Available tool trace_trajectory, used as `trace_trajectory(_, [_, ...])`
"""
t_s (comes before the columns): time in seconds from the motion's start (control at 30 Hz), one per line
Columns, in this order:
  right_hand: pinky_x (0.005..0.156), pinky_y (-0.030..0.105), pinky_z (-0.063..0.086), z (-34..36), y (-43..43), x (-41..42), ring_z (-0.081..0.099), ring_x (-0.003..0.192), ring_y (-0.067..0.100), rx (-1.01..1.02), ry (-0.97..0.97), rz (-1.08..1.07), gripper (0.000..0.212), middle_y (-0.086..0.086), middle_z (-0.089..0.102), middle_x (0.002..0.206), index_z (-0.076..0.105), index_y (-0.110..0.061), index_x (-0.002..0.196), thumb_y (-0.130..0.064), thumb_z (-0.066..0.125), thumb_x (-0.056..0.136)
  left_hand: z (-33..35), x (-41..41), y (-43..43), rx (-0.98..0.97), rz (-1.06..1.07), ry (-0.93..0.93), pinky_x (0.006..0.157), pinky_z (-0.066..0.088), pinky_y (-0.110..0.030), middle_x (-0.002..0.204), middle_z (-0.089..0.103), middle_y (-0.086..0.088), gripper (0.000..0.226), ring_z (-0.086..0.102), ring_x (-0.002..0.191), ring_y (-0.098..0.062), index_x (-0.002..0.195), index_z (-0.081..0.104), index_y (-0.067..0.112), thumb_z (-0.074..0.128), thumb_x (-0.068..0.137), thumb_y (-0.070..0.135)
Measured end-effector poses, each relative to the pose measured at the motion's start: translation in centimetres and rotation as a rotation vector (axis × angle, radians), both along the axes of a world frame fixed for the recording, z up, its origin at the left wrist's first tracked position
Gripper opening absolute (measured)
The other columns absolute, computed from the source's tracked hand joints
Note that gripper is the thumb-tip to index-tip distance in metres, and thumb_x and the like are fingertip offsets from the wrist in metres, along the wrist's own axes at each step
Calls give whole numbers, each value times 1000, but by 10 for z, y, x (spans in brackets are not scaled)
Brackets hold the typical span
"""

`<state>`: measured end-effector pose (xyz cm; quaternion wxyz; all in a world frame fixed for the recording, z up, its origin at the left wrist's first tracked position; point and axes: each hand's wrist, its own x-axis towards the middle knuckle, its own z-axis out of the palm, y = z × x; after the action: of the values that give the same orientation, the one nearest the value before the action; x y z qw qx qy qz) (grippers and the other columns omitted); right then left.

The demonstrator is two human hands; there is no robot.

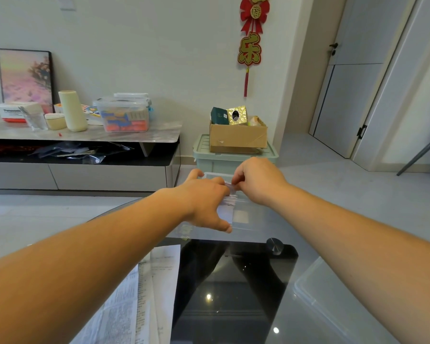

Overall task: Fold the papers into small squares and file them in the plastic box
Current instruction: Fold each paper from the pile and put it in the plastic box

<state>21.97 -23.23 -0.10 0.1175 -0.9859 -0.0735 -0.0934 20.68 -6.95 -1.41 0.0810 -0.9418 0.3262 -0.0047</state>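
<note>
The plastic box [247,216] is clear and stands open at the far edge of the tabletop [233,281], about midway along it. Folded papers [226,212] stand inside its left part, showing white through the near wall.

Both hands are over the box. The left hand [204,202] lies spread across the left part, its thumb against the near wall and its forefinger reaching to the far rim. The right hand [256,180] is above the far right part, its fingers curled and pinching the top edge of the folded papers, close against the left hand's knuckles.

A stack of flat printed papers [144,289] lies at the near left of the tabletop, partly under the left forearm. A clear lid [333,301] rests at the near right edge. 1 round metal fitting [274,245] sits in the glass just near of the box.

Beyond the tabletop, a green bin [233,160] on the floor carries a cardboard box [237,137]; a low cabinet [85,135] to the left holds containers.
</note>
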Motion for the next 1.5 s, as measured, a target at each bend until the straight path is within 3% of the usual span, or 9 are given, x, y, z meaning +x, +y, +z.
trace_trajectory(0.1, [76, 38, 59, 1, 2, 1, 66, 86, 20, -71, 4, 17, 23, -8, 73, 90, 79, -32, 88, -12, 66, 88, -2, 0, 0, -11, -4, -20, 121, 7, -51, 145, 45, 2, 88, 41, 136, -20, 154, 32, 28, 56, 83, 75])
trace_trajectory(0.27, [77, 37, 58, 1, 4, 1, 65, 88, 21, -158, 22, 62, 25, -5, 73, 97, 78, -32, 97, -13, 64, 90, -5, 2, 0, -20, -3, -59, 121, 12, -50, 141, 47, 1, 83, 41, 133, -20, 149, 40, 27, 55, 83, 76])
trace_trajectory(0.47, [78, 35, 56, 5, 6, -4, 66, 93, 20, -176, 41, 79, 26, -2, 73, 102, 75, -28, 110, -13, 62, 94, -6, 0, 3, -29, -18, -155, 120, 19, -46, 148, 31, -2, 83, 24, 140, -25, 146, 47, 26, 50, 82, 79])
trace_trajectory(0.7, [86, 40, 56, 3, 3, -5, 64, 101, 20, -93, 34, 68, 27, -4, 71, 110, 73, -28, 115, -15, 64, 93, -4, 0, 0, 3, 4, -72, 123, 17, -49, 139, 51, 0, 80, 45, 132, -21, 146, 42, 23, 50, 86, 75])
trace_trajectory(0.9, [80, 41, 58, 1, 1, -7, 65, 88, 20, -56, -15, 60, 19, -5, 73, 95, 76, -31, 98, -18, 62, 95, -10, 3, 4, -122, -19, -58, 121, 24, -47, 146, 49, 0, 85, 43, 136, -22, 149, 33, 24, 59, 83, 71])
trace_trajectory(1.13, [87, 31, 53, 8, 2, -12, 64, 99, 18, -8, 93, 135, 26, 0, 71, 113, 72, -18, 115, -11, 54, 99, -6, 4, 1, -20, 4, -71, 116, 30, -44, 141, 45, -1, 80, 39, 132, -23, 145, 47, 24, 55, 83, 75])
trace_trajectory(1.27, [91, 34, 55, 12, 1, -12, 65, 93, 15, 109, 157, 123, 27, 4, 72, 112, 72, -13, 119, -10, 54, 99, -2, 3, 2, 23, 9, -46, 115, 32, -45, 146, 40, -3, 85, 34, 135, -25, 147, 45, 24, 58, 81, 76])
trace_trajectory(1.37, [87, 43, 59, 20, 5, -13, 71, 90, 24, 327, 179, 50, 26, 10, 73, 105, 72, -7, 113, -7, 49, 99, 2, 2, 5, -1, -1, -42, 116, 34, -45, 148, 43, -2, 87, 38, 136, -25, 150, 39, 23, 60, 81, 74])
trace_trajectory(1.5, [87, 45, 60, 30, 16, -14, 72, 88, 33, 643, 367, -202, 24, 19, 69, 105, 62, 3, 112, -9, 44, 101, 8, 0, 7, 12, -9, 3, 125, 14, -48, 159, 37, 1, 89, 32, 146, -22, 156, 30, 24, 58, 86, 71])
